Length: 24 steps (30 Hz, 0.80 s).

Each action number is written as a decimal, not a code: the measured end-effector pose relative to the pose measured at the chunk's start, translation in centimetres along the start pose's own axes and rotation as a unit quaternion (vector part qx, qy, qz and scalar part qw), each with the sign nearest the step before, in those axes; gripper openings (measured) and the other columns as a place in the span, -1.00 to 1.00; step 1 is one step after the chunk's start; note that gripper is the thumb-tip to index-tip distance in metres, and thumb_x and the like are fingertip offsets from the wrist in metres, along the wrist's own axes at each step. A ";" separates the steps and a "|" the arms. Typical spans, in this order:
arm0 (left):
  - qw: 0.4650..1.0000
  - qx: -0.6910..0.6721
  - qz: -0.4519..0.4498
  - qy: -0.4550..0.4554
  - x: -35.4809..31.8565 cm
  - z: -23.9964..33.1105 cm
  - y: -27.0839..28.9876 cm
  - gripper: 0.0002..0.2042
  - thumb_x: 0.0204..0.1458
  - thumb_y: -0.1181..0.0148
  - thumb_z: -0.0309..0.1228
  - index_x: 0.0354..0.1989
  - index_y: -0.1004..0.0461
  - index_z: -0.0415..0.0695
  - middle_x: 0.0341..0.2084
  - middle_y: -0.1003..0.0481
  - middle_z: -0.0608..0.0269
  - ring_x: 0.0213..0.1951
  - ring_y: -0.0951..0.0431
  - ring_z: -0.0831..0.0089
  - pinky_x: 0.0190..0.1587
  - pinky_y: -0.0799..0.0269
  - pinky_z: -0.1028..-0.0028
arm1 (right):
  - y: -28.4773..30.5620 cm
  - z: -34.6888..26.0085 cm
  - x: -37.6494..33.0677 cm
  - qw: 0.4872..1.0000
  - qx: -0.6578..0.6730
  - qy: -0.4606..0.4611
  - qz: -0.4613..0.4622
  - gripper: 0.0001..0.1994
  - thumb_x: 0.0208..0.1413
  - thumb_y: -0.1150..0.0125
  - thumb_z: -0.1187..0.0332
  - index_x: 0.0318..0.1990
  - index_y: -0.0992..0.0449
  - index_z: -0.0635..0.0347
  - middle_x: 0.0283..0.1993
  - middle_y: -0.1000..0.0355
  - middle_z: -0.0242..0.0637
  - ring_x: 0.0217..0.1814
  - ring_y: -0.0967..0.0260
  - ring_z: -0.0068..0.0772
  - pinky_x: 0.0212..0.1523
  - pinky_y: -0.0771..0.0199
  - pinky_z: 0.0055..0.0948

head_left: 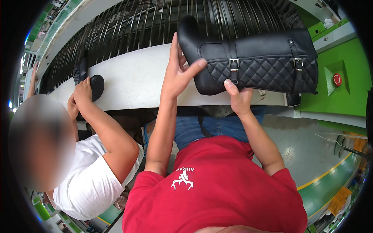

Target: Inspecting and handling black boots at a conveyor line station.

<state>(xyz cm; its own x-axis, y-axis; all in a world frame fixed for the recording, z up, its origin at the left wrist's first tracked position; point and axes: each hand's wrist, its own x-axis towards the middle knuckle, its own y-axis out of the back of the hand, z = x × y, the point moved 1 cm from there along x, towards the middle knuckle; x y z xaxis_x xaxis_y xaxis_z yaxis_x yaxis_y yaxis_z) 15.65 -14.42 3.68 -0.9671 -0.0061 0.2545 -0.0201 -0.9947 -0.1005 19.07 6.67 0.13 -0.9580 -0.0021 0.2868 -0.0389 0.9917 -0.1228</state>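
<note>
A tall black boot lies sideways before me, its shaft toward the right and its toe pointing away. Quilting covers part of the shaft, and two straps carry silver buckles. My left hand is against the sole side, fingers stretched up toward the toe and thumb reaching over the foot. My right hand grips the boot's near edge, thumb on the upper below the ankle buckle; its other fingers are hidden underneath.
Beyond the white ledge runs a row of metal rollers. A red stop button sits on a green panel at the right. At my left, a co-worker in a white shirt handles a dark shoe.
</note>
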 end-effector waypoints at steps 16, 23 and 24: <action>0.998 -0.037 0.038 -0.022 -0.8 -0.4 -1.5 0.02 0.14 -0.41 -0.54 0.69 0.18 -0.23 0.61 -0.03 -0.19 0.48 -0.34 0.07 0.38 -0.45 0.26 | 0.2 -0.7 0.3 1.000 0.020 -0.002 -0.010 -0.76 0.24 -0.40 0.40 0.01 -0.67 0.29 -0.12 -0.60 -0.42 -0.09 -0.50 -0.56 0.00 -0.49 -0.45; 0.997 -0.070 0.017 0.021 -1.0 -0.3 -0.4 -0.08 0.20 -0.20 -0.59 0.70 0.17 -0.20 0.64 -0.01 -0.11 0.47 -0.36 0.17 0.35 -0.45 0.29 | 0.3 -0.5 0.4 1.000 -0.017 0.003 -0.020 -0.77 0.23 -0.42 0.39 -0.02 -0.68 0.29 -0.11 -0.63 -0.38 -0.08 -0.53 -0.50 0.03 -0.52 -0.41; 0.996 -0.064 0.027 0.059 -1.1 -0.2 -0.2 -0.09 0.20 -0.18 -0.60 0.70 0.19 -0.19 0.64 0.00 -0.09 0.46 -0.36 0.20 0.36 -0.43 0.30 | 0.3 -0.5 0.4 1.000 -0.013 -0.003 -0.012 -0.77 0.23 -0.42 0.39 -0.03 -0.68 0.29 -0.11 -0.63 -0.38 -0.08 -0.54 -0.49 0.03 -0.52 -0.41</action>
<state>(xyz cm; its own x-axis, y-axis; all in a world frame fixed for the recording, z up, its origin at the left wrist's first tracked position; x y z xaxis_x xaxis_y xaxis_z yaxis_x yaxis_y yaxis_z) 16.66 -14.17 3.22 -0.9905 -0.0390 0.1321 0.0069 -0.9719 -0.2351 18.79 7.03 0.66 -0.9586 -0.0272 0.2835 -0.0552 0.9943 -0.0913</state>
